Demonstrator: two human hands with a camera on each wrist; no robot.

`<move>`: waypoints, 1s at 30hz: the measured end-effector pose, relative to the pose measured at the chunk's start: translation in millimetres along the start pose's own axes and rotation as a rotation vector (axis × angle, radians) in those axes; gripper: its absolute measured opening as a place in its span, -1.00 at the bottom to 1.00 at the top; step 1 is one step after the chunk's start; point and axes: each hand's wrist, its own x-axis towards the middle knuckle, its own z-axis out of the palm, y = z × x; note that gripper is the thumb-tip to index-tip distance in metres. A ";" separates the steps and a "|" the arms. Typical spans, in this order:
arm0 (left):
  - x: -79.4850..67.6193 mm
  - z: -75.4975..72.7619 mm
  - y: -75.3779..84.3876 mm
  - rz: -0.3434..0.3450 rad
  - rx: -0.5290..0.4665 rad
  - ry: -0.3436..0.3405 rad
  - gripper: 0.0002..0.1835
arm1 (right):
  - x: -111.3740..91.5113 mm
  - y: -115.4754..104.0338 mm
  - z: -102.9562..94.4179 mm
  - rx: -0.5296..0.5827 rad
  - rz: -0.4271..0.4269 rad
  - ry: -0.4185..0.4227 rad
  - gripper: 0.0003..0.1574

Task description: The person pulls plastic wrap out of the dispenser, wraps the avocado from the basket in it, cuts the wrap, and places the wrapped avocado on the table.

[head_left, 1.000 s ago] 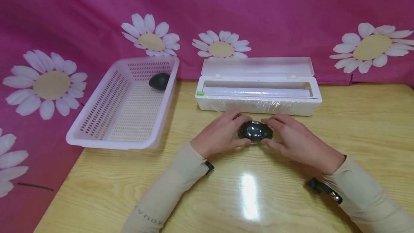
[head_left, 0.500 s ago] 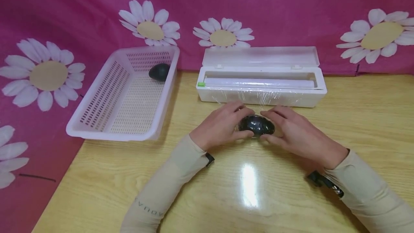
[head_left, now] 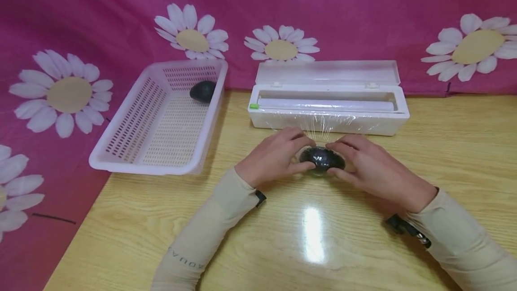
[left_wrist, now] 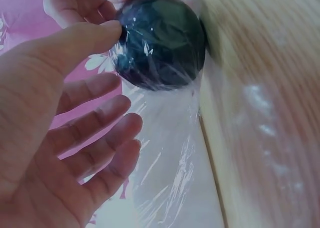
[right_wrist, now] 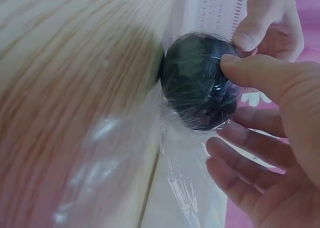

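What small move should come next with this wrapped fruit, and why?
Probably reach the left hand to the green tab, likely a cutter, while the right hand steadies the fruit: both hands hold it, it looks wrapped, and its film runs uncut to the box.

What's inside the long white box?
A whitish roll of plastic film lies lengthwise in the box. The roll and the box's front cover the bottom, so I can't see what's under there.

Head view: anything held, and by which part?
Film-wrapped avocado: the left hand holds its left end, the right hand its right end.
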 end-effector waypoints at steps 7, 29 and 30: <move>-4.4 -4.1 -2.2 0.015 0.027 0.012 -0.51 | -0.6 -3.2 -0.6 0.007 -0.014 -0.016 -0.30; -15.3 -1.0 -23.7 -0.117 0.080 0.456 -0.50 | -1.5 -10.9 -5.4 0.005 -0.048 0.071 -0.33; -14.7 -0.6 -26.7 -0.138 0.090 0.475 -0.47 | -1.3 -10.9 -5.2 0.004 -0.052 0.081 -0.34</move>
